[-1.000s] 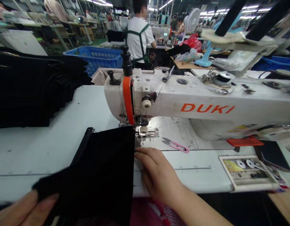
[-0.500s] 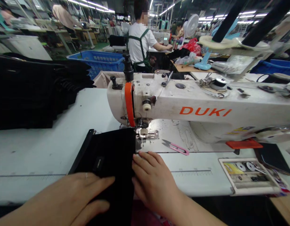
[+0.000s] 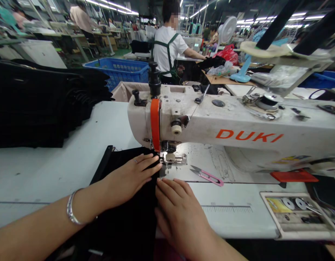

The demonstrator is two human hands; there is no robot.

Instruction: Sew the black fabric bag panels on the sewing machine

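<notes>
A black fabric piece (image 3: 126,221) lies on the sewing table, its far right corner by the presser foot (image 3: 170,158) of the white sewing machine (image 3: 200,112). My left hand (image 3: 134,174) rests flat on the fabric, fingers stretched out, their tips close to the foot. A ring and a silver bracelet are on this hand and wrist. At the fabric's right edge, my right hand (image 3: 178,206) has its fingers together, gripping the edge; the thumb is partly hidden. Pink-handled thread snips (image 3: 208,176) lie right of the foot.
A stack of black fabric pieces (image 3: 34,105) stands at the left. A tray with bobbins (image 3: 294,214) is set at the right. Behind the machine are a blue basket (image 3: 124,70) and a seated person (image 3: 168,50). Thread cones (image 3: 278,25) stand over the machine.
My left hand has moved forward and right over the fabric, toward the presser foot, and covers the small label. My right hand stays at the edge. The view has shifted slightly.
</notes>
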